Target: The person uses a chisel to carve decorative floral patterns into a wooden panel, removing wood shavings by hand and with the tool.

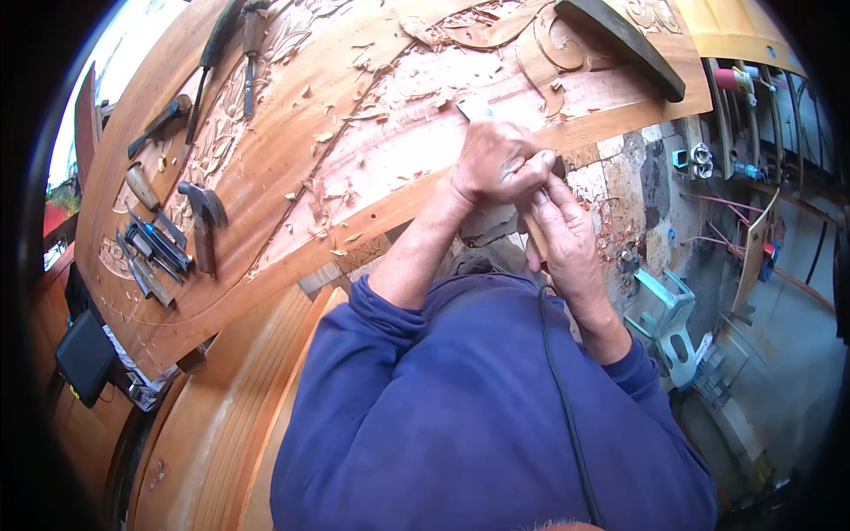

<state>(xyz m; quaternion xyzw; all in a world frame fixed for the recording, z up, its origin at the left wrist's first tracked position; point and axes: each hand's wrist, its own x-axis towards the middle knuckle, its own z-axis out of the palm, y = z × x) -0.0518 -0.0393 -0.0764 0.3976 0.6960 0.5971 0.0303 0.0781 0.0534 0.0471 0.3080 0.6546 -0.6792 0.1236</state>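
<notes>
Left hand (498,164) clenched around front part of chisel (476,110), flat blade end poking out beyond fist. Right hand (567,226) just beside it, fingers grasping wooden handle (535,237), partly hidden. Chisel above near edge of carved wooden panel (274,177); blade contact: cannot tell. Shavings (324,136) scattered over panel. Hammer (204,237) beside clustered hand tools (158,248), panel's left. Dark bar (624,46), upper right.

Pale-bladed, wooden-handled chisel (476,111), slanted in both hands (498,164), over partly carved, chip-strewn wooden panel (285,177)
</notes>
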